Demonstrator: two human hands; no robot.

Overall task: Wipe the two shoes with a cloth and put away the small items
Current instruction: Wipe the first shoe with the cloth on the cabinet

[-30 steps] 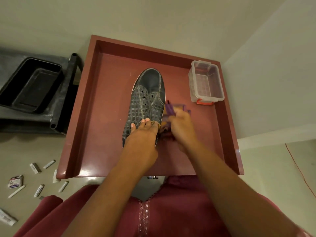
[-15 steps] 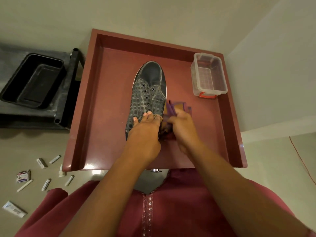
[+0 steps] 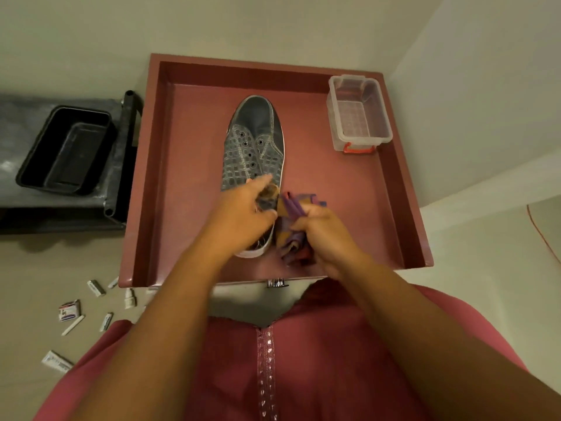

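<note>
On the far left a black tub (image 3: 65,150) sits on a dark stand beside the pale floor (image 3: 36,268), where small items (image 3: 71,311) lie scattered below it. The red desk (image 3: 194,208), walled by a raised rim, carries one grey shoe (image 3: 255,144) at its middle, toe pointing away. The left hand (image 3: 243,214) makes its grip on the shoe's heel opening, fingers curled in. Just right, touching the shoe's side, the right hand (image 3: 324,232) bunches a purple cloth (image 3: 293,208). A clear box (image 3: 358,112) fills the far right corner, against white walls.
</note>
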